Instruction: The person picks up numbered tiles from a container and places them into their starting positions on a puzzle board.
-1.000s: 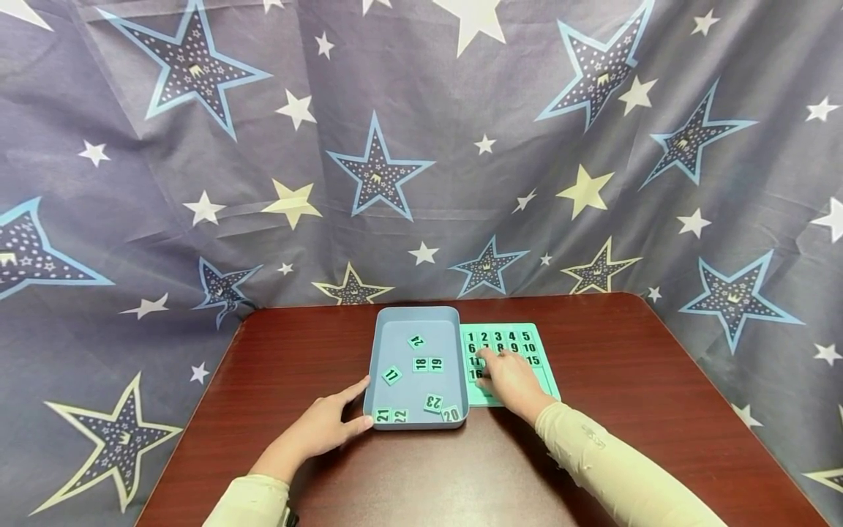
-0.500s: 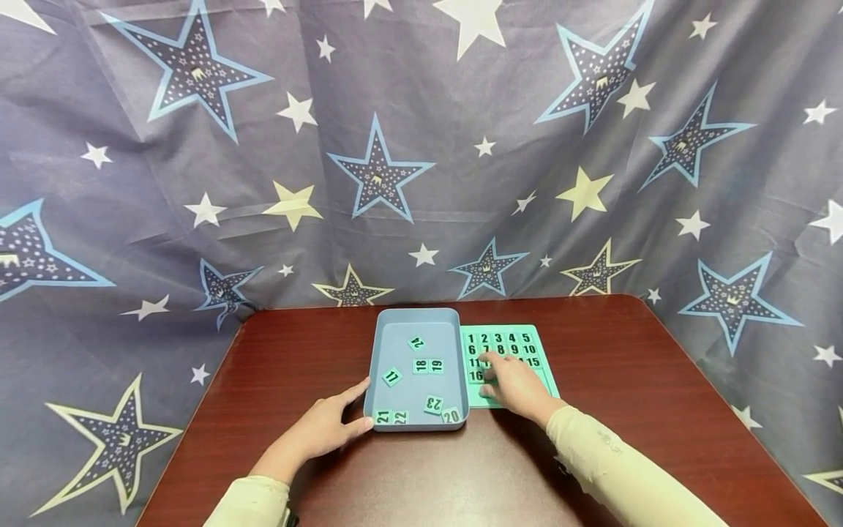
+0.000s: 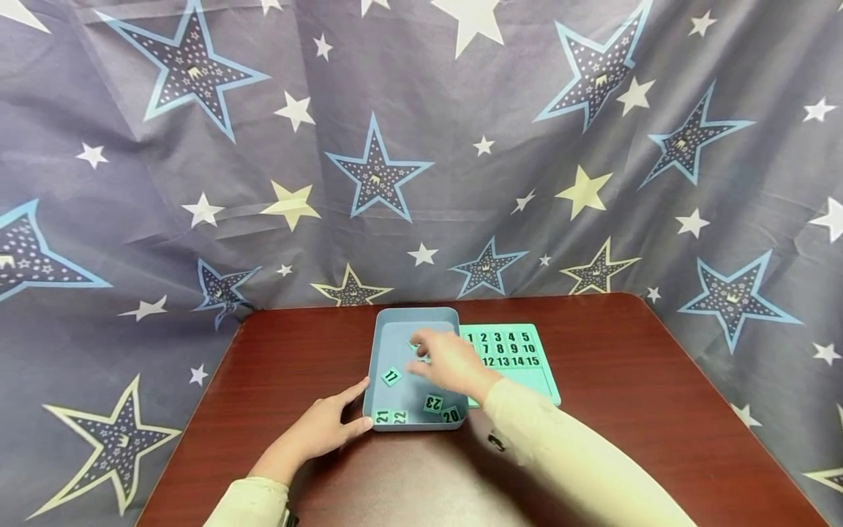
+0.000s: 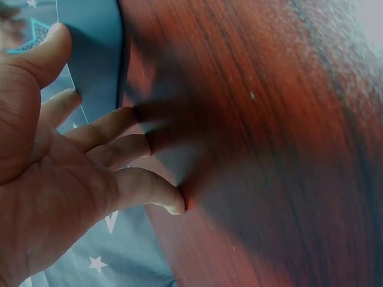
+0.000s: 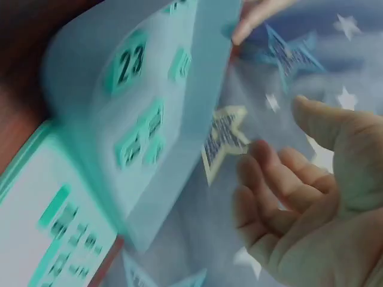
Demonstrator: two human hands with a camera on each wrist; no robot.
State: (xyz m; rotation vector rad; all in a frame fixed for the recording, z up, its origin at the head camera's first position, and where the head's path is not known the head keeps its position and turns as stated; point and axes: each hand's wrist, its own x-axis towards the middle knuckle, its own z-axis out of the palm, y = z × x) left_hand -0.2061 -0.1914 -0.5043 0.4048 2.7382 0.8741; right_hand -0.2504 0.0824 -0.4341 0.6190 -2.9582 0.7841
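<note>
My left hand (image 3: 327, 424) touches the left wall of a blue-grey tray (image 3: 388, 340) with thumb and index finger. In the left wrist view its other fingers spread down to the tabletop. Above the tray hovers my right hand (image 3: 454, 362), loosely bent, with thumb and fingers apart; nothing shows between them in the right wrist view. Number tiles lie in the tray: 17 (image 3: 391, 376), 23 (image 3: 433, 403), 20 (image 3: 451, 416), 21 (image 3: 382, 417) and 22 (image 3: 399, 417). Other tiles are mostly hidden under the right hand.
A green number board (image 3: 544, 382) adjoins the tray on the right, its upper rows filled with tiles up to 15. My right hand and forearm cover its lower left. The reddish-brown table (image 3: 303, 344) backs onto a star-patterned curtain (image 3: 263, 132).
My right hand has left the board and moved left over the tray, uncovering tiles 12 to 14. The left hand has stayed at the tray's wall.
</note>
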